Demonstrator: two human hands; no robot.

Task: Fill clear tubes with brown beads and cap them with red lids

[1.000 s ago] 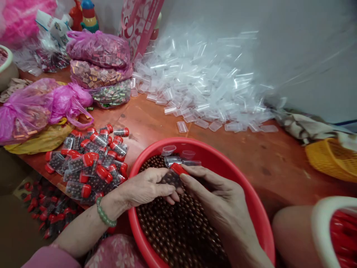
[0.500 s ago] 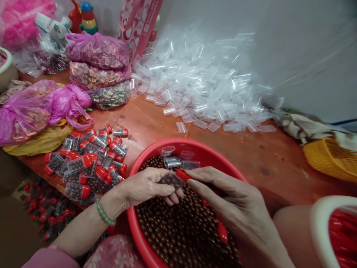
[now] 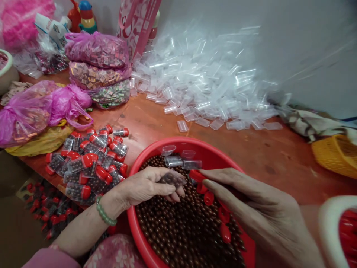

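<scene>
My left hand [image 3: 147, 185] is closed round a small clear plastic box [image 3: 172, 179] filled with dark brown balls. Its open end faces right. Between the thumb and fingertips of my right hand [image 3: 251, 203] is a red cap [image 3: 196, 175], held a short way from the box. Both hands are over a red basin [image 3: 145, 154] holding a heap of brown balls [image 3: 178, 227]. Loose red caps [image 3: 225, 232] lie on the balls beneath my right hand. Clear empty boxes [image 3: 173, 161] rest in the basin near its far wall.
Filled boxes with red caps [image 3: 79, 163] are piled left of the basin. Clear empty boxes [image 3: 200, 89] are heaped by the wall. Pink bags [image 3: 97, 50] of small pieces stand at the back left. A yellow basket [image 3: 331, 156] and a white tub [image 3: 325, 219] of red caps are right.
My right hand has moved right with the red cap, away from the box's open end. More loose caps show beneath it. My left hand stays nearly still.
</scene>
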